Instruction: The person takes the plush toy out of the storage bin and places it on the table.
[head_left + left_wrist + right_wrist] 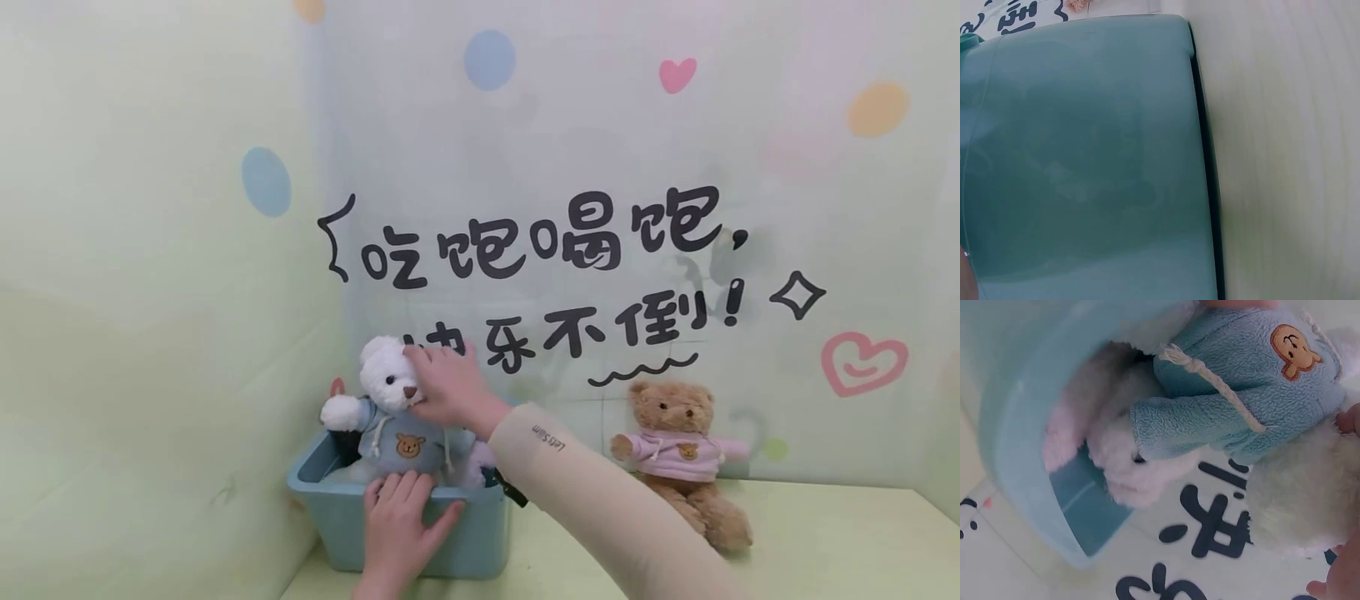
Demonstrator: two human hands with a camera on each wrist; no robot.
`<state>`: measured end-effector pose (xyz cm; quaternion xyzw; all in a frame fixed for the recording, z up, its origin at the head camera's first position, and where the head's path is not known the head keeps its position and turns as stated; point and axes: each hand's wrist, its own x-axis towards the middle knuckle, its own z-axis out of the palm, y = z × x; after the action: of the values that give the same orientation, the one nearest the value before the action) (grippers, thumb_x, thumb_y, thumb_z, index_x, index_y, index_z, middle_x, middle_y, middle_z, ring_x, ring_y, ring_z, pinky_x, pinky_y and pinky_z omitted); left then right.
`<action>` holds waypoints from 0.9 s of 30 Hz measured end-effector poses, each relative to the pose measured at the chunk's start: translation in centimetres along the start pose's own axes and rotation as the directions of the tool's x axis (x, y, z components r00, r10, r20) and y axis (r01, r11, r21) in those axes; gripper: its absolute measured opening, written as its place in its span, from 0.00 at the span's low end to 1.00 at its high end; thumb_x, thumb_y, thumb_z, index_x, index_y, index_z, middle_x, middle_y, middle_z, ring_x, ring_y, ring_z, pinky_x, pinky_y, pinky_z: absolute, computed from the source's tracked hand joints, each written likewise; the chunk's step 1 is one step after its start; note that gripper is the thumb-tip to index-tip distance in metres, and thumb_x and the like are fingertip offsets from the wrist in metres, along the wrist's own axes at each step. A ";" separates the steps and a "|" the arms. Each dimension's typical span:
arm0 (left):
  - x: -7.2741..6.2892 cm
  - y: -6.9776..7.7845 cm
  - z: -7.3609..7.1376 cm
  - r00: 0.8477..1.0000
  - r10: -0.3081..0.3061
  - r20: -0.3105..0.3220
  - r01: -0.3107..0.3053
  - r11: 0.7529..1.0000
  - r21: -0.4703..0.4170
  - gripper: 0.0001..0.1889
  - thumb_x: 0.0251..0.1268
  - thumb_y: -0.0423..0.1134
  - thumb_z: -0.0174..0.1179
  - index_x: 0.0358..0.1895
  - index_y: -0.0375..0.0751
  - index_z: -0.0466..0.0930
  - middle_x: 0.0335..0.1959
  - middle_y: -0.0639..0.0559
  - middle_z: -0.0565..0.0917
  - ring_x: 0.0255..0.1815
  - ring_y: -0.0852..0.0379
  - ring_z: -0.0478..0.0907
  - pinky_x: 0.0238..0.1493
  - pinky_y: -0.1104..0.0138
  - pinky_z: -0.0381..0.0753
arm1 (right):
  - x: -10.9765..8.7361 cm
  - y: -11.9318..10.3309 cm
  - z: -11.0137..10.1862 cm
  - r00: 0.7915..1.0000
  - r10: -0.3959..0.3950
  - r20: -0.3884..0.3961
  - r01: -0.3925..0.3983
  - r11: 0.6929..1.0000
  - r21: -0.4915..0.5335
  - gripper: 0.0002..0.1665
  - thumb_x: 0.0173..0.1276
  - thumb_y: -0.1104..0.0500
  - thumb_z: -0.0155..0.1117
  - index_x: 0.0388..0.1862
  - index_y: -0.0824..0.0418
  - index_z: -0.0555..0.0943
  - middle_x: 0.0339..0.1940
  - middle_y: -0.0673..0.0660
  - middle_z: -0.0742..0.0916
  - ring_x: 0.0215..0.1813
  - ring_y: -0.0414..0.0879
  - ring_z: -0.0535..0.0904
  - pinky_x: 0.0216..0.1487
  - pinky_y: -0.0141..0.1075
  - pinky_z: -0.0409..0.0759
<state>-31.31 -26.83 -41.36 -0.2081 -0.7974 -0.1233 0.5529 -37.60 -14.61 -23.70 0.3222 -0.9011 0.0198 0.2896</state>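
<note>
A white teddy bear (389, 375) in a blue hoodie stands upright in a blue plastic storage bin (397, 533). My right hand (452, 387) grips the side of its head. The fingers of my left hand (405, 517) bend over the bin's front rim, with the thumb against the outer wall. Beside the bear in the bin, the right wrist view shows a pale pink plush toy (1135, 469), partly covered by the hoodie's sleeve. Mostly the bin's outer wall (1085, 156) fills the left wrist view.
To the right of the bin, a brown teddy bear (673, 408) in a pink hoodie sits on the pale table (825, 533) against the back wall. A printed wall covering (570, 150) with black lettering stands behind, and a plain wall (150, 375) runs along the left.
</note>
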 end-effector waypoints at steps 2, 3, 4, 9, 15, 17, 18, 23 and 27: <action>0.1 0.1 0.2 1.000 0.003 -0.007 -0.003 1.000 -0.004 0.25 0.63 0.68 0.52 0.27 0.48 0.72 0.23 0.57 0.71 0.26 0.52 0.68 0.41 0.52 0.61 | 0.1 1.1 -0.9 1.000 0.019 -0.007 -0.019 1.000 0.007 0.44 0.58 0.41 0.67 0.70 0.52 0.63 0.58 0.53 0.80 0.57 0.50 0.76 0.63 0.62 0.58; 0.2 0.2 0.2 1.000 0.003 -0.008 -0.003 1.000 -0.004 0.25 0.63 0.68 0.51 0.27 0.49 0.72 0.23 0.57 0.71 0.26 0.52 0.67 0.41 0.53 0.61 | 0.2 1.6 -1.4 1.000 0.027 -0.013 -0.027 1.000 0.011 0.44 0.58 0.41 0.67 0.70 0.53 0.63 0.58 0.54 0.80 0.57 0.51 0.76 0.63 0.62 0.57; 0.3 0.2 0.3 1.000 0.005 -0.013 -0.005 1.000 -0.005 0.25 0.63 0.68 0.52 0.27 0.49 0.71 0.23 0.57 0.71 0.25 0.53 0.67 0.41 0.53 0.61 | 0.2 2.1 -1.9 0.999 0.035 -0.023 -0.034 0.999 0.013 0.44 0.58 0.42 0.67 0.70 0.53 0.63 0.58 0.54 0.80 0.58 0.51 0.76 0.64 0.62 0.56; 0.4 0.3 0.3 1.000 0.003 -0.014 -0.003 1.000 -0.007 0.25 0.62 0.68 0.52 0.26 0.49 0.71 0.22 0.57 0.69 0.25 0.52 0.66 0.41 0.52 0.61 | -0.2 4.2 -3.2 0.996 0.055 -0.066 -0.055 0.998 0.000 0.42 0.58 0.44 0.67 0.68 0.54 0.64 0.59 0.56 0.79 0.60 0.53 0.75 0.65 0.63 0.55; 0.1 0.3 -0.2 1.000 -0.015 0.017 0.014 1.000 0.009 0.28 0.64 0.69 0.48 0.27 0.47 0.73 0.22 0.55 0.71 0.27 0.51 0.68 0.41 0.51 0.61 | -1.5 5.1 -2.1 0.998 0.063 -0.030 -0.062 0.997 0.040 0.43 0.58 0.43 0.67 0.69 0.55 0.63 0.59 0.57 0.78 0.59 0.54 0.74 0.63 0.60 0.61; 0.1 0.3 -0.2 1.000 -0.009 0.027 0.008 1.000 0.013 0.28 0.65 0.69 0.48 0.28 0.46 0.73 0.23 0.55 0.71 0.27 0.51 0.68 0.41 0.51 0.61 | -1.8 5.1 -1.5 0.996 0.089 -0.011 -0.088 0.994 0.067 0.44 0.58 0.42 0.67 0.70 0.54 0.62 0.60 0.57 0.77 0.58 0.53 0.73 0.60 0.57 0.65; 0.1 0.3 -0.3 0.999 -0.007 0.031 0.006 1.000 0.013 0.27 0.65 0.69 0.48 0.28 0.46 0.73 0.23 0.55 0.70 0.27 0.51 0.68 0.41 0.51 0.61 | -1.8 5.1 -1.3 0.995 0.103 -0.008 -0.102 0.991 0.085 0.45 0.58 0.42 0.68 0.70 0.54 0.62 0.61 0.57 0.76 0.59 0.53 0.73 0.58 0.55 0.67; 0.1 0.4 -0.4 0.999 -0.016 0.043 0.016 1.000 0.008 0.28 0.65 0.69 0.47 0.28 0.46 0.73 0.22 0.55 0.70 0.26 0.51 0.68 0.41 0.50 0.62 | -1.8 4.6 -0.6 0.991 0.131 -0.028 -0.122 0.969 0.214 0.51 0.53 0.40 0.73 0.72 0.48 0.61 0.65 0.56 0.72 0.62 0.52 0.70 0.56 0.52 0.68; 0.1 0.3 -0.4 0.998 -0.026 0.056 0.026 1.000 0.007 0.27 0.65 0.68 0.48 0.29 0.47 0.73 0.23 0.55 0.70 0.27 0.51 0.68 0.42 0.51 0.62 | -1.7 3.9 -0.1 0.992 0.111 -0.064 -0.091 0.961 0.261 0.57 0.47 0.35 0.76 0.73 0.44 0.60 0.68 0.57 0.70 0.65 0.55 0.68 0.55 0.54 0.70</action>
<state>-30.82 -26.69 -41.14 -0.1991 -0.8155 -0.1219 0.5295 -38.80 -10.56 -23.89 0.3098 -0.8941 0.1639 0.2787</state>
